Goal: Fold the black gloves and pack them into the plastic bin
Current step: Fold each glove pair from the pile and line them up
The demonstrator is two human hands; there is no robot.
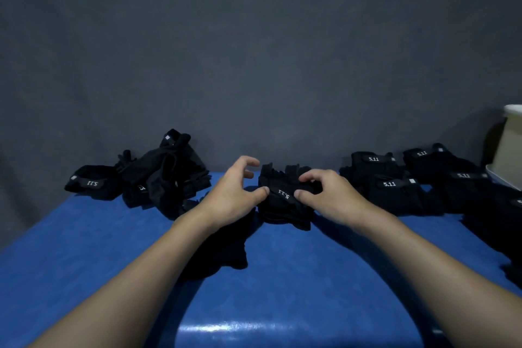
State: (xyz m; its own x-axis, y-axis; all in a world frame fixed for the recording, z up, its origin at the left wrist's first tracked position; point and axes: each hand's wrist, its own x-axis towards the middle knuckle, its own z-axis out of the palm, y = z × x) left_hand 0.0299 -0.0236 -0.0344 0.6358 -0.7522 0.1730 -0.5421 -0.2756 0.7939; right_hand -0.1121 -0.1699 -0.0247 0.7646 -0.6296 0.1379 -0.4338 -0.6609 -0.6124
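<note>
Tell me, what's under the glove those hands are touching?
Black layers show beneath the glove, resting on the blue table. The left hand and right hand cover its sides; how many gloves are stacked is hidden.

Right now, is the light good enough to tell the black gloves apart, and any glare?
Head view: dim; the left glove pile merges into one dark mass, only white labels stand out; glare streaks the blue table near the bottom edge.

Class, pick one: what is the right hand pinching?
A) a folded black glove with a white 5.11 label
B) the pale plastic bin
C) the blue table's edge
A: the right hand has its thumb and fingers curled on the folded black glove bearing the 5.11 label.
</note>
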